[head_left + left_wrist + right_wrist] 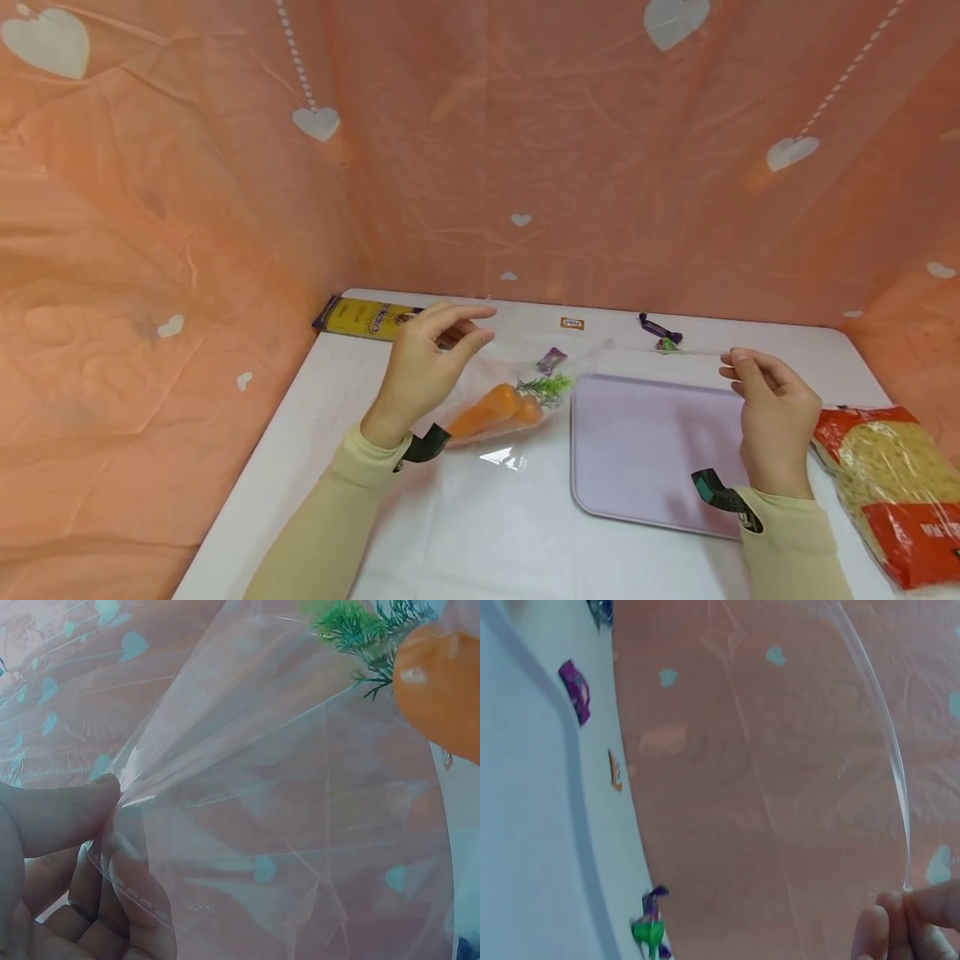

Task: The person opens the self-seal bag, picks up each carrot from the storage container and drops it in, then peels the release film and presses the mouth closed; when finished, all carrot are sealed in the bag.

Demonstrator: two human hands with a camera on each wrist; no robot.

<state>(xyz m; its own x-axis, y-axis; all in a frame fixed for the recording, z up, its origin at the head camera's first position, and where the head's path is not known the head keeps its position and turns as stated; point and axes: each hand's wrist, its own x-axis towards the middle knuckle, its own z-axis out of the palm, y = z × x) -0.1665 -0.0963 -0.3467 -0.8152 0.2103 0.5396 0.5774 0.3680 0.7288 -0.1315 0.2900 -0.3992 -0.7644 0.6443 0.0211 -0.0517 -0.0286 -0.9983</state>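
Left hand [420,362]: fingers are pinching a crinkled, transparent plastic bag [240,825], mainly left of a rounded-corner lilac tray [645,454], enclosing smooth orange carrots [483,412] with feathery green tops [553,388]. Right hand [776,408]: fingers are pinching a thin clear strip [896,765]. White bench [480,533]: creased, heart-printed orange sheeting [420,183] is rising behind.

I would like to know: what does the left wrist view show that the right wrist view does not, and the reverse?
Only the left wrist view shows the left hand, the carrot and the green sprig.
Only the right wrist view shows the right hand, the green sweet and the tray.
Both show clear plastic, pinched by the hand in view, and the heart-patterned cloth.
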